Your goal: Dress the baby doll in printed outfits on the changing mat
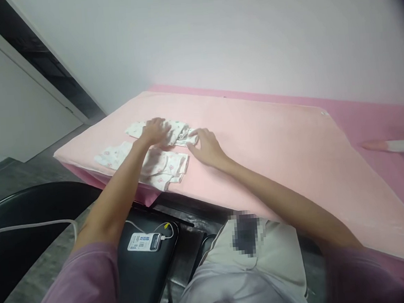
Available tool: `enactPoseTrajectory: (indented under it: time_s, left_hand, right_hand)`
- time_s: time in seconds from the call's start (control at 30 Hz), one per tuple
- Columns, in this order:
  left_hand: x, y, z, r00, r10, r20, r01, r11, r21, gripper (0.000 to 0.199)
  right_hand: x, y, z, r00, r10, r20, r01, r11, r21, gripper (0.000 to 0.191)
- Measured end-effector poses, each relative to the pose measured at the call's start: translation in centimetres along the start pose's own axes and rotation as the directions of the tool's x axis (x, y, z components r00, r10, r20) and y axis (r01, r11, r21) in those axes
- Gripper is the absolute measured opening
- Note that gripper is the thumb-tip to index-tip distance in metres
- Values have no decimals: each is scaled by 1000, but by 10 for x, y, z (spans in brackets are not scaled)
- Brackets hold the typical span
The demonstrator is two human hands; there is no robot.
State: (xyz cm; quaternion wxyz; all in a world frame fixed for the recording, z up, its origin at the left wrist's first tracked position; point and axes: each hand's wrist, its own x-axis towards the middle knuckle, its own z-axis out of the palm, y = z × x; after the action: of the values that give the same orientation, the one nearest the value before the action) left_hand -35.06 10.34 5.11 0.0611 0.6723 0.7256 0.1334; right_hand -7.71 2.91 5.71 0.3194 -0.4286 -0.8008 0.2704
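Observation:
Two folded white garments with a small print, like baby clothes, lie on the pink-covered table. My left hand (pixel 156 130) rests flat on the farther garment (pixel 178 131), its fingers stretched out and partly hidden against the fabric. At that garment's right end is my right hand (pixel 207 147), with thumb and fingers apart and the fingertips touching the cloth's edge. The nearer garment (pixel 168 165) lies along the table's front edge, under my left forearm, which hides part of it. Its right end shows several stacked layers.
The table cover (pixel 267 142) is light pink over a darker pink cloth. A white wall stands behind. On a black chair (pixel 141 275) at lower left sits a power bank (pixel 144 242) with a white cable. A pinkish-white rod-like object (pixel 395 146) is at far right.

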Motion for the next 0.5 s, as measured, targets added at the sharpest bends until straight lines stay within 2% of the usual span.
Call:
enactPoseTrajectory:
  time_s: [0.07, 0.13, 0.23, 0.27, 0.3, 0.4, 0.5]
  left_hand:
    - [2, -4, 25, 996, 36, 79, -39, 998, 41, 80]
    - [1, -4, 37, 992, 30, 123, -40, 996, 78, 83]
    - [-7, 1, 34, 999, 8, 51, -12, 997, 76, 79]
    - [-13, 2, 30, 1000, -2, 9, 2, 998, 59, 77]
    - [-21, 3, 25, 999, -15, -38, 17, 999, 39, 77]
    - [-55, -5, 15, 989, -55, -135, 58, 998, 16, 78]
    - [-96, -21, 19, 987, -93, -132, 96, 995, 22, 74]
  right_hand:
    - [-53, -6, -13, 980, -151, 131, 140, 986, 89, 20]
    - [-106, -14, -28, 942, -205, 265, 152, 967, 207, 20]
    - [-180, -15, -49, 830, -269, 489, 103, 935, 339, 23]
    - [-203, -10, -53, 799, -289, 527, 99, 928, 360, 25]
    - [-225, -4, -56, 790, -299, 536, 96, 923, 373, 25]
    - [-288, 22, -61, 821, -196, 537, 3, 941, 338, 22]
    - [-341, 49, -62, 858, -28, 513, -149, 942, 301, 20]
